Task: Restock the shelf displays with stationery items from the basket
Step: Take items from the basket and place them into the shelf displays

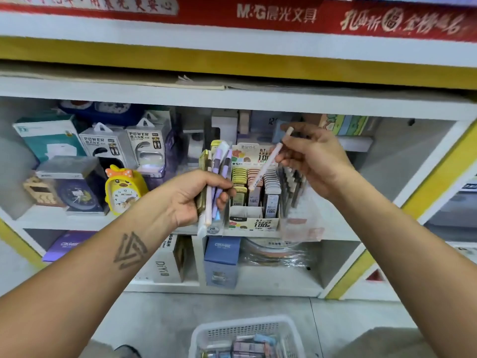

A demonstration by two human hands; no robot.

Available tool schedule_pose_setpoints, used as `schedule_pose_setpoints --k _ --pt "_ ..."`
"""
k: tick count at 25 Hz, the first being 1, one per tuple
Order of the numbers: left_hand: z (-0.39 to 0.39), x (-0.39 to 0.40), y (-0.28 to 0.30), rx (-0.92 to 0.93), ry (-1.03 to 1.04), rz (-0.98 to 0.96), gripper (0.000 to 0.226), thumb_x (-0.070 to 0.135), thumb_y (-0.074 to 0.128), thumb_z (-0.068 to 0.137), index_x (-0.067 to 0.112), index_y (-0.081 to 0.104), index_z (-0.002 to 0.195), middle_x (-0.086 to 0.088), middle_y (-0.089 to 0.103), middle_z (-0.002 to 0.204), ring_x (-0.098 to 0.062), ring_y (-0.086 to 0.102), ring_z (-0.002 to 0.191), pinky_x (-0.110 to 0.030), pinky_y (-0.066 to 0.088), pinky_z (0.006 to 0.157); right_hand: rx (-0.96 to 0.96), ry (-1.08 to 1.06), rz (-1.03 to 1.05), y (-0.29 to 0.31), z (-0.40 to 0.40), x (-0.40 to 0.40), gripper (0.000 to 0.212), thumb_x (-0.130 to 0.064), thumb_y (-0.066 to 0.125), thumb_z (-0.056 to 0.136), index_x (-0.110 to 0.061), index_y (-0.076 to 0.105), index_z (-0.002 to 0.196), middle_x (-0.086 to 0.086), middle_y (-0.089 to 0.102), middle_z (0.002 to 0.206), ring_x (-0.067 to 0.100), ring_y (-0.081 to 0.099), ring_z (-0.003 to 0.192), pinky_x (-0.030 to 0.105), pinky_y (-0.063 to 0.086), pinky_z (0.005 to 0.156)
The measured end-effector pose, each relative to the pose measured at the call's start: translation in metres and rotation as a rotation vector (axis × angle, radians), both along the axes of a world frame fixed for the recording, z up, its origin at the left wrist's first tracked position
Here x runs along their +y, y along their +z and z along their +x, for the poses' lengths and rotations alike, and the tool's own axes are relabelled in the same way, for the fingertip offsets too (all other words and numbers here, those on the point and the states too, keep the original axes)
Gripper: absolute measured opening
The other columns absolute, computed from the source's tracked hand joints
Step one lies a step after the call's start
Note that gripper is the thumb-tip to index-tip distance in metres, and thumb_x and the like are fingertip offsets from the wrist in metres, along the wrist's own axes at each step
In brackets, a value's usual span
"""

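— While the slim pale-pink plastic pen (268, 161) is pinched in the right hand (316, 157) above the printed cardboard display box of pencil-lead cases (254, 192), how much would you call done?

— Little, I'd judge. That pen isn't placed yet; its lower tip hangs just over the rows of cases.

— And the other hand?

— The left hand (192, 197) has its grip curled round a bunch of lilac, white and yellow-green pens (215, 182), held upright just left of the box. So several are waiting.

— Anything left below?

— The white perforated plastic basket (247, 337) on the floor has packets in it, though they're too blurred to name.

— And the shelf?

— The white shelf with yellow trim (258, 99) carries power-bank boxes and a yellow duck alarm clock (124, 189) farther left. Most restocking looks ahead.
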State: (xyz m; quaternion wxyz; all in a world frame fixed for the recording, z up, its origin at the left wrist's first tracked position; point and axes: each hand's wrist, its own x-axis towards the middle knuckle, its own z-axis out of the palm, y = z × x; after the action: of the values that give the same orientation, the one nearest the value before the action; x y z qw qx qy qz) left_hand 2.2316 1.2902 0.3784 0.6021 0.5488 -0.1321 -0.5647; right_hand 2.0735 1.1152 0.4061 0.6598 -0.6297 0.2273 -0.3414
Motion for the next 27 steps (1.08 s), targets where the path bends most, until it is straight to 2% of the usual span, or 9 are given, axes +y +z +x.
schedule_pose_setpoints --k 3,7,11,16,22,27 --pt "-0.014 -0.013 -0.002 -0.008 -0.028 0.024 0.013 -0.003 0.061 0.085 0.004 0.061 0.075 -0.01 0.06 0.06 -0.012 0.054 0.043 -0.018 0.045 0.041 0.077 -0.111 -0.182 0.005 -0.027 -0.013 0.014 -0.001 0.065 0.093 -0.006 0.069 0.106 0.014 0.074 0.072 0.021 0.067 0.056 0.028 0.06 0.061" --pt "-0.034 -0.029 -0.003 0.012 -0.076 -0.019 0.008 0.0 0.06 0.088 0.005 0.063 0.082 -0.011 0.061 0.067 -0.013 0.055 0.046 -0.018 0.046 0.043 0.242 -0.198 -0.412 0.003 -0.053 -0.027 0.01 -0.003 0.069 0.092 0.001 0.072 0.101 0.019 0.074 0.078 0.029 0.067 0.064 0.042 0.06 0.071" --pt "-0.044 -0.042 -0.008 0.043 -0.091 -0.012 0.005 0.0 0.059 0.088 0.005 0.06 0.089 -0.012 0.062 0.068 -0.014 0.057 0.048 -0.021 0.049 0.045 0.411 -0.223 -0.588 -0.003 -0.062 -0.036 0.008 -0.007 0.072 0.091 -0.006 0.076 0.098 0.016 0.075 0.082 0.032 0.074 0.077 0.048 0.061 0.081" --pt "-0.052 -0.053 -0.011 0.04 -0.087 0.024 0.011 -0.001 0.06 0.088 0.003 0.063 0.078 -0.013 0.063 0.066 -0.016 0.058 0.049 -0.021 0.049 0.046 0.663 -0.325 -0.865 -0.013 -0.07 -0.051 0.016 -0.009 0.063 0.094 -0.016 0.076 0.099 0.003 0.075 0.083 0.021 0.071 0.083 0.04 0.06 0.082" --pt "-0.059 -0.06 -0.011 0.038 -0.108 0.016 0.012 0.0 0.06 0.088 0.003 0.063 0.077 -0.012 0.063 0.065 -0.015 0.059 0.049 -0.021 0.049 0.046 0.675 -0.3 -0.903 -0.03 -0.072 -0.054 0.015 -0.006 0.063 0.093 -0.021 0.065 0.098 -0.001 0.071 0.086 0.018 0.07 0.082 0.039 0.06 0.077" --pt "-0.06 -0.059 -0.012 0.03 -0.117 0.019 0.011 -0.001 0.06 0.088 0.002 0.063 0.078 -0.013 0.063 0.065 -0.015 0.059 0.048 -0.021 0.05 0.046 0.689 -0.194 -0.872 -0.033 -0.067 -0.054 0.011 -0.01 0.07 0.09 -0.021 0.067 0.091 -0.002 0.069 0.088 0.013 0.069 0.082 0.037 0.06 0.079"
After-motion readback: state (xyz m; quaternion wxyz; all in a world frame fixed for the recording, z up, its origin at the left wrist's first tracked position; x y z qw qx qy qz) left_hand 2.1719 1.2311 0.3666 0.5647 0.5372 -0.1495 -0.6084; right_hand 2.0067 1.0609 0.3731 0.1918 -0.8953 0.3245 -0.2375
